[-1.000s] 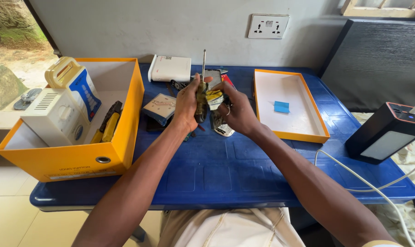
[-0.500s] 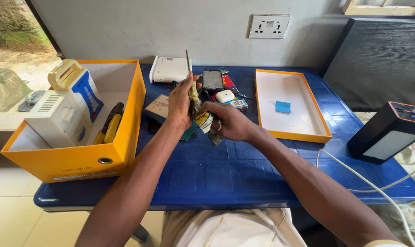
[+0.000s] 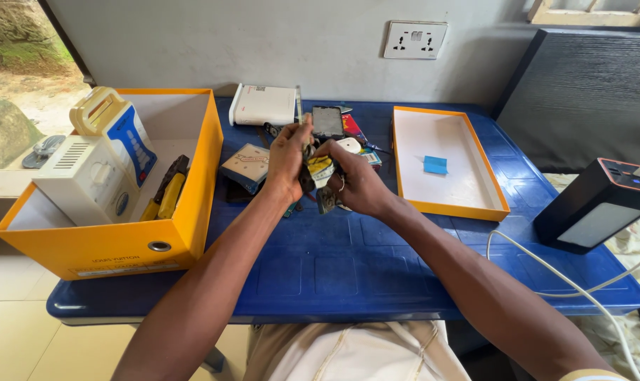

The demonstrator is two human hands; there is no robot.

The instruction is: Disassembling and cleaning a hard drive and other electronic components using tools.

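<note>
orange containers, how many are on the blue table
2. A deep orange box stands at the table's left end and holds white devices. A shallow orange tray lies to the right of the hands, with a small blue piece inside. Nothing suggests another is hidden.

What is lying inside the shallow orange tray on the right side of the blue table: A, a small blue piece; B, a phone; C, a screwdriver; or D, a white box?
B is wrong; A: the shallow orange tray holds only a small blue piece on its white floor.
</note>
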